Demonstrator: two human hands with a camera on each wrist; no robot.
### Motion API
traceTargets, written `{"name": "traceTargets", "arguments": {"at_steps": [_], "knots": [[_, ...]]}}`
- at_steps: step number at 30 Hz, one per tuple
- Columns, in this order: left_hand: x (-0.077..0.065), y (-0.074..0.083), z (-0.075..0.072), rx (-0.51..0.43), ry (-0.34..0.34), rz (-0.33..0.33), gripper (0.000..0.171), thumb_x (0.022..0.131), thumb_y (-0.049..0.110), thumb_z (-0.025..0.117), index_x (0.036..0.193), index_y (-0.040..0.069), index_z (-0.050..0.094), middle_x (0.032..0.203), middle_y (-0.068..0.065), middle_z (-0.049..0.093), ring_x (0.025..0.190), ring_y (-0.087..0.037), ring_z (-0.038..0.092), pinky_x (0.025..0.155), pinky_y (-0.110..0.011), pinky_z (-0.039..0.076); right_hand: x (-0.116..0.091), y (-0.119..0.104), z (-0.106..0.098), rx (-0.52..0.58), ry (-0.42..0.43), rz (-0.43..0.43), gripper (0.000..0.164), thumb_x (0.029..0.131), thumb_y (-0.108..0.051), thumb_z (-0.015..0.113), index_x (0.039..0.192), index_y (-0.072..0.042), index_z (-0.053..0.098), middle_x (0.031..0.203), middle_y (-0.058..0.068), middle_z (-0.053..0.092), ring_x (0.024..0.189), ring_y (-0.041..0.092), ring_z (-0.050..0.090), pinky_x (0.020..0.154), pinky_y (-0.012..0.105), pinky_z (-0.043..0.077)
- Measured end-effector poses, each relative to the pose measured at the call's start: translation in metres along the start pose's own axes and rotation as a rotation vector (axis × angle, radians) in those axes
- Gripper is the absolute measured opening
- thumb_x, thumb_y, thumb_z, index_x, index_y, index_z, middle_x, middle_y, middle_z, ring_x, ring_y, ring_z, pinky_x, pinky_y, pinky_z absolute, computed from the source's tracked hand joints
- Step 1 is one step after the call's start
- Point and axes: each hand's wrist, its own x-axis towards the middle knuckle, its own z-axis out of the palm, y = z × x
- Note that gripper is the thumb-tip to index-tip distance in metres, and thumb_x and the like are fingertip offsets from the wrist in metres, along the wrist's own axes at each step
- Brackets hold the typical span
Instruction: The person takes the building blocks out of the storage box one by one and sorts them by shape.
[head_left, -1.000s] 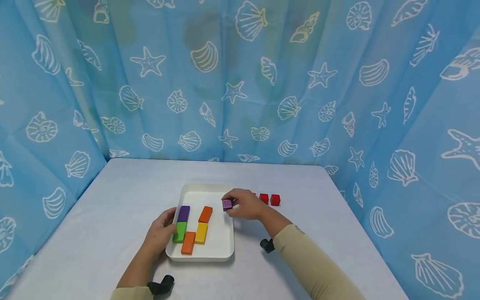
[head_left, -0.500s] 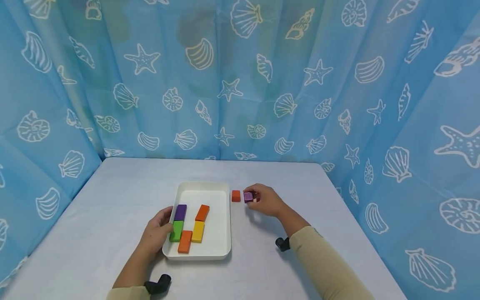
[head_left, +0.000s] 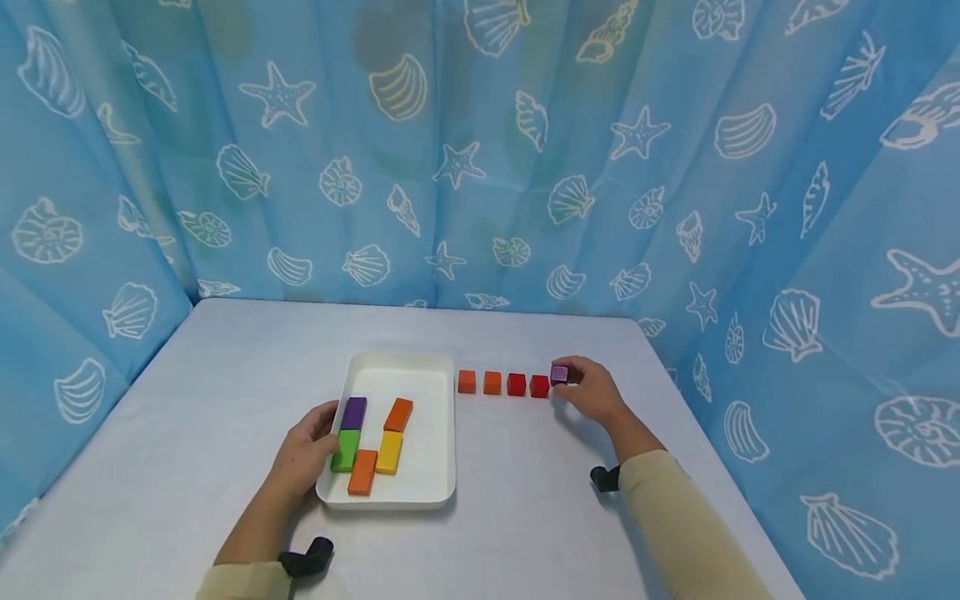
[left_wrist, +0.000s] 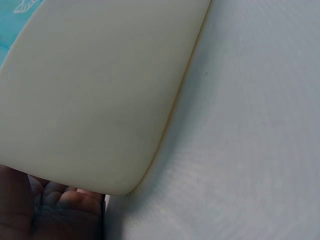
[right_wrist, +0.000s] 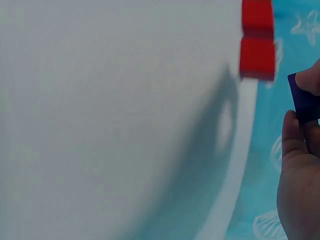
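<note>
Between thumb and fingers, my right hand (head_left: 596,392) pinches a purple block (head_left: 559,374) at the right end of a row of cubes. In the right wrist view the purple block (right_wrist: 303,100) is held off the table. That row has two orange cubes (head_left: 467,382) and two red cubes (head_left: 516,384). My left hand (head_left: 302,450) grips the left side of a white tray (head_left: 431,492), thumb over the rim. Inside the tray lie a purple block (head_left: 354,413), a green block (head_left: 346,451), a yellow block (head_left: 389,452) and two orange blocks (head_left: 362,472).
A white cloth covers the table (head_left: 525,517). Behind it and along both sides hangs a blue curtain (head_left: 487,183) with white shell prints. A black wrist mount (head_left: 307,558) sits at the left wrist, another black wrist mount (head_left: 604,478) at the right.
My right hand has carried the purple block rightward from above the tray's right rim, past the row, to its right end. The left hand keeps its grip on the tray.
</note>
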Motion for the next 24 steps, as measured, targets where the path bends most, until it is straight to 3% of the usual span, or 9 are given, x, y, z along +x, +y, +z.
{"name": "traceTargets", "arguments": {"at_steps": [6, 15, 24], "knots": [[0.001, -0.001, 0.0, 0.014, 0.005, -0.016, 0.076, 0.091, 0.0, 0.053, 0.165, 0.002, 0.034, 0.17, -0.022, 0.031, 0.157, -0.042, 0.028, 0.125, -0.059, 0.024, 0.004, 0.023, -0.005, -0.054, -0.02, 0.106, 0.047, 0.093, -0.009, 0.076, 0.138, -0.006, 0.065, 0.134, 0.021, 0.063, 0.122, 0.041, 0.058, 0.102, 0.054, 0.056], [0.0, 0.001, -0.001, 0.005, 0.01, -0.012, 0.075, 0.092, -0.001, 0.052, 0.164, 0.002, 0.033, 0.17, -0.022, 0.032, 0.156, -0.042, 0.03, 0.125, -0.059, 0.025, 0.01, 0.027, -0.006, -0.148, -0.098, 0.113, 0.048, 0.095, -0.011, 0.072, 0.143, -0.011, 0.065, 0.14, 0.02, 0.06, 0.128, 0.043, 0.053, 0.104, 0.059, 0.053], [0.001, 0.003, 0.0, -0.001, 0.007, -0.032, 0.075, 0.091, -0.001, 0.052, 0.165, 0.003, 0.034, 0.171, -0.021, 0.031, 0.156, -0.041, 0.029, 0.125, -0.059, 0.025, 0.015, 0.032, -0.003, -0.157, -0.112, 0.136, 0.049, 0.096, -0.011, 0.072, 0.145, -0.012, 0.064, 0.142, 0.021, 0.059, 0.13, 0.044, 0.053, 0.106, 0.06, 0.051]]}}
